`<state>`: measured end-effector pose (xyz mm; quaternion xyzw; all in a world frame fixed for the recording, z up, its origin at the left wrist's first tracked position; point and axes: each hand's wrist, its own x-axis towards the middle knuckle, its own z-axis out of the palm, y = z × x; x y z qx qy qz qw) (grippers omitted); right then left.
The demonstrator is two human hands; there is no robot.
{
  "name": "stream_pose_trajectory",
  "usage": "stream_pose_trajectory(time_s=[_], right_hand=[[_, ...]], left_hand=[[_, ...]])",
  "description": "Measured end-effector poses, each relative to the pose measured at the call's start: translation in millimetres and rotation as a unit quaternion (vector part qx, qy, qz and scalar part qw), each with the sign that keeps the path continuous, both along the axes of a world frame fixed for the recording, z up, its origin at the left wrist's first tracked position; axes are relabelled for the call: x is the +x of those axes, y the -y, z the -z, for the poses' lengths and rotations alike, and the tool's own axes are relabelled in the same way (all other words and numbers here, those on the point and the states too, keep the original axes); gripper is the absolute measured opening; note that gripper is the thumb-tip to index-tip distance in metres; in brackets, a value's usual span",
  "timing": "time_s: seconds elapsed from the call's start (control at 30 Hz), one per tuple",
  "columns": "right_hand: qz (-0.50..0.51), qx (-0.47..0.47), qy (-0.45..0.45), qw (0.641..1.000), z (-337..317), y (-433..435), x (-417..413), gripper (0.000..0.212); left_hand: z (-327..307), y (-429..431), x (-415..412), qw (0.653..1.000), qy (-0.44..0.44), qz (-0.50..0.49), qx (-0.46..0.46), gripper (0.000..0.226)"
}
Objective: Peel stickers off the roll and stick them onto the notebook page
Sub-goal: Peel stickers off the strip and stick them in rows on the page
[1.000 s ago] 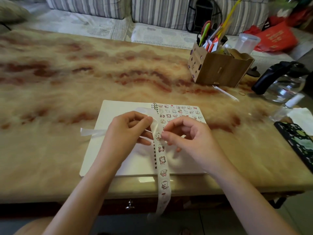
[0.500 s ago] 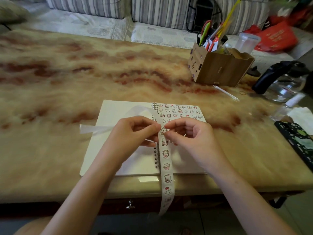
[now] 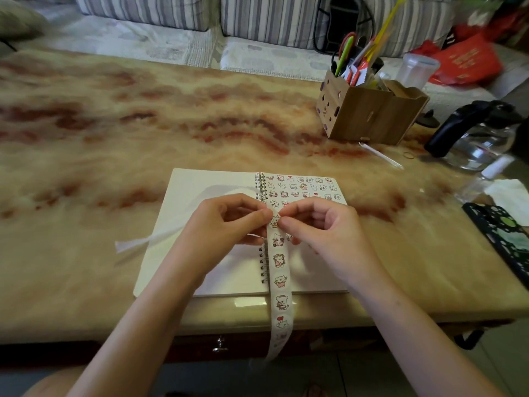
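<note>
An open spiral notebook lies at the table's near edge; several small cartoon stickers fill the top of its right page. A white sticker strip hangs from my hands down over the table edge. My left hand pinches the strip at its top left edge. My right hand pinches at the topmost sticker on the strip. The empty backing tail trails left from my left hand across the left page.
A wooden organiser with pens and scissors stands at the back right. A glass kettle with black handle, a small bottle, a tissue and a patterned black case sit at the right. A striped sofa lies beyond.
Both hands have risen slightly and come closer together on the strip. The strip has been pulled up, so less of it hangs below the table edge.
</note>
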<state>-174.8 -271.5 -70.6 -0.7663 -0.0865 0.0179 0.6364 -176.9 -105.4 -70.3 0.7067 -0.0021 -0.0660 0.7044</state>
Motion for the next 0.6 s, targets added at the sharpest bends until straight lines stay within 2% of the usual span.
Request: stream_pose_trajectory(time_s=[0.3,0.53,0.6], right_hand=[[0.001,-0.065,0.018,0.998,2.7,-0.2,-0.5,0.012],[0.006,-0.157,0.058,0.986,2.5,0.3,-1.6,0.009],[0.000,-0.154,0.063,0.986,1.6,0.4,-2.1,0.010]], left_hand=[[0.0,2.5,-0.8,1.000,-0.022,-0.019,-0.005,0.008],[3.8,2.6,-0.4,0.998,-0.048,-0.036,0.002,0.011],[3.6,2.8,-0.5,0.998,-0.051,-0.036,0.000,0.011]])
